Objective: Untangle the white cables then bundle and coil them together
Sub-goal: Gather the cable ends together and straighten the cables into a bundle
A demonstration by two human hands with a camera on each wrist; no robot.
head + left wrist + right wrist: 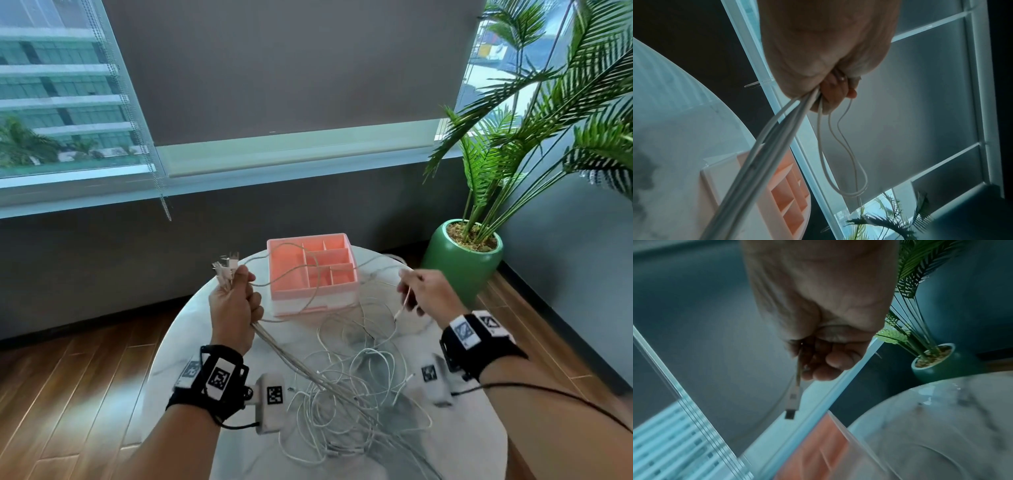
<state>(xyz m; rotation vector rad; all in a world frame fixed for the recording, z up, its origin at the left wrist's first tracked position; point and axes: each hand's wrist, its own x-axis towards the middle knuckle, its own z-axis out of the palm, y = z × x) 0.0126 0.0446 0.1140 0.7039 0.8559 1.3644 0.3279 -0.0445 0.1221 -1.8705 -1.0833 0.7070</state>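
Note:
Several white cables (349, 387) lie tangled on the round marble table (191, 342). My left hand (236, 305) is raised over the table's left side and grips a bunch of them in a fist, their plug ends (224, 269) sticking out above it. In the left wrist view the gripped cables (777, 129) run taut down from the fist and one loop (846, 162) hangs free. My right hand (424, 291) is held up at the right and pinches a single cable (404, 305) near its end. Its plug (792, 402) dangles below the fingers (836, 360).
A pink compartment organizer (311, 270) stands at the table's far middle, with cable strands draped across it. A potted palm in a green pot (462, 263) stands on the floor at the right. Window and roller blind lie behind. Wooden floor surrounds the table.

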